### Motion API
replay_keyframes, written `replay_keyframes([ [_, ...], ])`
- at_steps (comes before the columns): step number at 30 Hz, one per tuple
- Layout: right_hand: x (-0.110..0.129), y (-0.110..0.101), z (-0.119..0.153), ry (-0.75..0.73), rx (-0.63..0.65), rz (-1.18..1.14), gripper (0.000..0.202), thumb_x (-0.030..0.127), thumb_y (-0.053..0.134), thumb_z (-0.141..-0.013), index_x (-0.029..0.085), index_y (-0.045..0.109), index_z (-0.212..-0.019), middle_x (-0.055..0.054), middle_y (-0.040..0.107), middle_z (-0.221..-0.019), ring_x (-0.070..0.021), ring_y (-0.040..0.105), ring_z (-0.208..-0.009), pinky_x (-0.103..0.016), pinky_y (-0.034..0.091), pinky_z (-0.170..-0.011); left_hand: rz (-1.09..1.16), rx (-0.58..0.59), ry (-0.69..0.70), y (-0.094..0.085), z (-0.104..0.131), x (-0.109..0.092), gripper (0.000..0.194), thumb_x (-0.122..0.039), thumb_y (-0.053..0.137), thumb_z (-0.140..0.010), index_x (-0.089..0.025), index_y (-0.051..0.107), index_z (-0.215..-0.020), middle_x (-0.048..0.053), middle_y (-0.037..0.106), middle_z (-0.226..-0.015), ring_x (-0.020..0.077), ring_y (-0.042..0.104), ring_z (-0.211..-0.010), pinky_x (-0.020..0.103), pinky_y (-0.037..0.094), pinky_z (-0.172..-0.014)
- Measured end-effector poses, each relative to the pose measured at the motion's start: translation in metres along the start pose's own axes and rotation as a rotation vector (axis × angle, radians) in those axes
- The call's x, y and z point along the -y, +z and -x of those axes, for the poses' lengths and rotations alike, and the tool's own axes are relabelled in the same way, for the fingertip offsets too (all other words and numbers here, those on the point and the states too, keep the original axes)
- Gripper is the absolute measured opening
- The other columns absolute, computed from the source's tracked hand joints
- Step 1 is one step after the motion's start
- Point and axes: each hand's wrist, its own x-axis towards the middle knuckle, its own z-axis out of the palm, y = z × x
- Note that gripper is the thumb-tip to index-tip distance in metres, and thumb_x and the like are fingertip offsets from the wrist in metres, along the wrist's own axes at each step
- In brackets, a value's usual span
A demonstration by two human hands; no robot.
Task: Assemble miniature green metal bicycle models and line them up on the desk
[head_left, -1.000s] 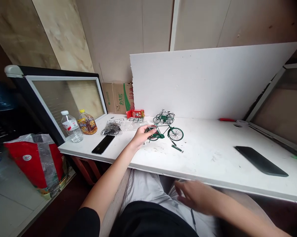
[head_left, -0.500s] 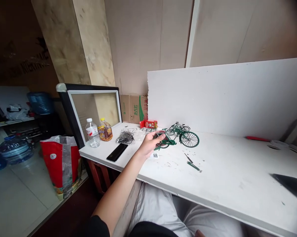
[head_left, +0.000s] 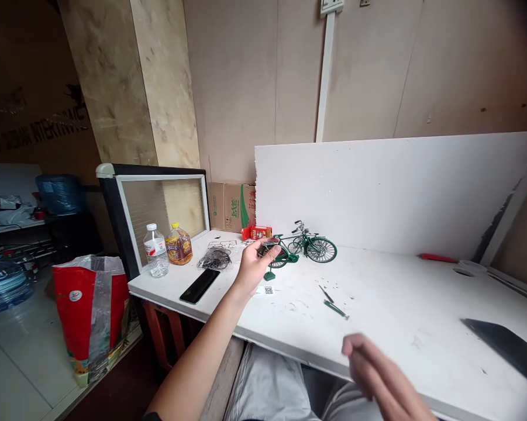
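Note:
My left hand (head_left: 259, 262) pinches the rear end of a green model bicycle (head_left: 293, 256) and keeps it upright over the white table. Behind it, a second small bicycle partly shows, overlapped by the green one. My right hand (head_left: 375, 371), blurred, hovers above the table's front edge; whether its curled fingers hold anything I cannot make out. Between the hands lie a green-handled tool (head_left: 336, 309), a thin dark strip (head_left: 326, 293) and several tiny bits. A card with a printed code (head_left: 265, 290) lies below my left hand.
On the table's left are a black phone (head_left: 200, 285), a water bottle (head_left: 157, 251), a brown drink bottle (head_left: 179, 244) and bagged dark parts (head_left: 214, 258). A red packet (head_left: 259, 233) lies behind. At the right are a red object (head_left: 436, 257) and a dark flat object (head_left: 509, 348).
My right hand has risen into view at the lower right. My left hand still grips the bicycle. The camera view has tilted up and shifted slightly right.

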Motion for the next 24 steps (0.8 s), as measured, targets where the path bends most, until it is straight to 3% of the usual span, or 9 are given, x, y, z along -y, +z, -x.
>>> replay_keyframes([
  [2, 0.012, -0.014, -0.025, -0.090, -0.089, 0.094, 0.037, 0.060, 0.047, -0.104, 0.027, 0.063, -0.105, -0.004, 0.062, -0.080, -0.0190, 0.057, -0.067, -0.030, 0.053, -0.064, -0.010, 0.006, -0.008, 0.001, 0.001, -0.001, 0.045, -0.042, 0.088, -0.082, -0.015, 0.075, -0.116, 0.012, 0.077, -0.120, 0.0235, 0.069, -0.112, 0.035, 0.051, -0.103],
  [5, 0.024, -0.037, -0.063, -0.192, -0.260, 0.233, 0.043, 0.060, 0.060, -0.100, 0.026, 0.059, -0.126, 0.003, 0.047, -0.072, -0.0157, 0.044, -0.059, -0.027, 0.042, -0.058, -0.054, -0.005, -0.038, 0.005, 0.004, 0.003, 0.047, -0.042, 0.090, -0.080, -0.016, 0.075, -0.116, 0.011, 0.077, -0.116, 0.0220, 0.071, -0.105, 0.033, 0.053, -0.096],
  [7, 0.026, -0.049, -0.083, -0.219, -0.291, 0.291, 0.056, 0.061, 0.064, -0.098, 0.025, 0.056, -0.139, 0.005, 0.040, -0.071, -0.0154, 0.039, -0.060, -0.028, 0.038, -0.059, -0.110, 0.018, -0.068, 0.007, 0.006, 0.009, 0.048, -0.043, 0.090, -0.079, -0.016, 0.075, -0.115, 0.010, 0.078, -0.112, 0.0211, 0.071, -0.097, 0.032, 0.054, -0.089],
  [10, 0.018, -0.058, -0.100, -0.174, -0.218, 0.315, 0.061, 0.066, 0.067, -0.094, 0.024, 0.061, -0.138, 0.006, 0.038, -0.069, -0.0158, 0.038, -0.060, -0.028, 0.034, -0.058, -0.172, 0.120, -0.085, 0.012, 0.011, 0.018, 0.046, -0.043, 0.090, -0.080, -0.016, 0.075, -0.114, 0.011, 0.077, -0.113, 0.0225, 0.072, -0.098, 0.033, 0.055, -0.088],
  [13, 0.004, -0.058, -0.104, -0.089, -0.039, 0.290, 0.054, 0.068, 0.064, -0.095, 0.021, 0.070, -0.121, 0.003, 0.045, -0.067, -0.0158, 0.040, -0.060, -0.029, 0.031, -0.056, -0.201, 0.211, -0.089, 0.018, 0.016, 0.024, 0.044, -0.041, 0.090, -0.080, -0.017, 0.075, -0.114, 0.011, 0.076, -0.120, 0.0247, 0.070, -0.108, 0.035, 0.054, -0.095],
  [17, -0.007, -0.054, -0.101, -0.072, 0.184, 0.249, 0.051, 0.067, 0.055, -0.101, 0.019, 0.070, -0.094, -0.002, 0.058, -0.074, -0.0156, 0.044, -0.063, -0.029, 0.031, -0.056, -0.187, 0.270, -0.153, 0.027, 0.021, 0.028, 0.047, -0.041, 0.088, -0.081, -0.017, 0.073, -0.118, 0.010, 0.075, -0.116, 0.0238, 0.070, -0.101, 0.035, 0.056, -0.089],
  [21, -0.003, -0.055, -0.097, -0.062, 0.202, 0.279, 0.049, 0.063, 0.053, -0.103, 0.020, 0.063, -0.082, 0.000, 0.057, -0.071, -0.0138, 0.041, -0.061, -0.028, 0.029, -0.055, -0.216, 0.278, -0.156, 0.030, 0.022, 0.036, 0.046, -0.040, 0.085, -0.085, -0.018, 0.071, -0.122, 0.012, 0.072, -0.124, 0.0241, 0.069, -0.108, 0.036, 0.056, -0.092],
  [24, 0.002, -0.055, -0.096, -0.070, 0.111, 0.303, 0.046, 0.058, 0.054, -0.103, 0.020, 0.056, -0.076, 0.002, 0.051, -0.065, -0.0125, 0.037, -0.058, -0.027, 0.026, -0.053, -0.397, 0.134, -0.032, 0.026, 0.020, 0.043, 0.043, -0.040, 0.085, -0.085, -0.018, 0.069, -0.119, 0.015, 0.069, -0.130, 0.0265, 0.066, -0.120, 0.041, 0.053, -0.103],
])
